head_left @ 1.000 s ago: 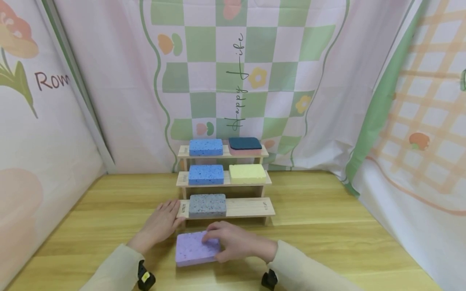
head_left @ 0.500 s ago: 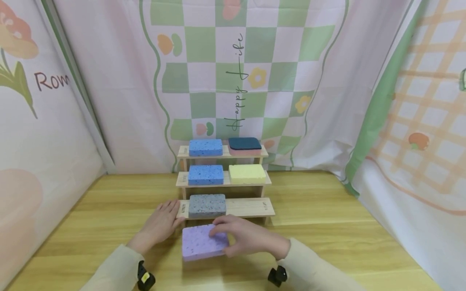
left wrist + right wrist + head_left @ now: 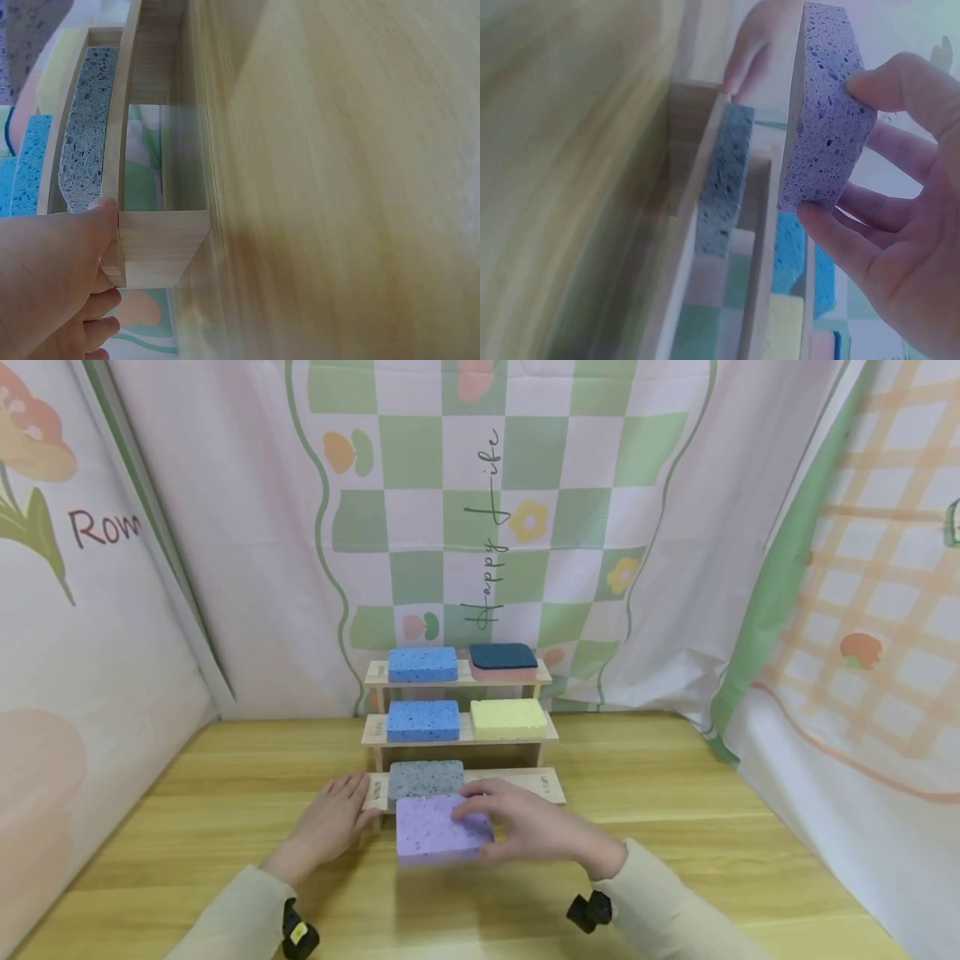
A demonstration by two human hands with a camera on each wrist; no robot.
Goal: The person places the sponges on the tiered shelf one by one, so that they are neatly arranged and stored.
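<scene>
A purple sponge (image 3: 442, 828) is held in the air in front of the lowest step of a three-step wooden rack (image 3: 517, 783). My right hand (image 3: 543, 827) pinches its right part, with the thumb on one side and fingertips on the other, as the right wrist view shows. My left hand (image 3: 330, 818) grips the left end of the lowest board, its thumb at the front corner and its fingers curled at the end, seen in the left wrist view. A grey speckled sponge (image 3: 426, 779) lies on that board's left half, partly hidden behind the purple one.
On the middle step sit a blue sponge (image 3: 423, 720) and a yellow sponge (image 3: 509, 718). The top step bears another blue sponge (image 3: 422, 664) and a pink sponge with a dark green top (image 3: 503, 660). Printed curtains (image 3: 247, 568) enclose the wooden table (image 3: 660, 827).
My right hand has lifted the purple sponge and carried it rightward and forward, up toward the lowest step. The left hand stays at the rack's end.
</scene>
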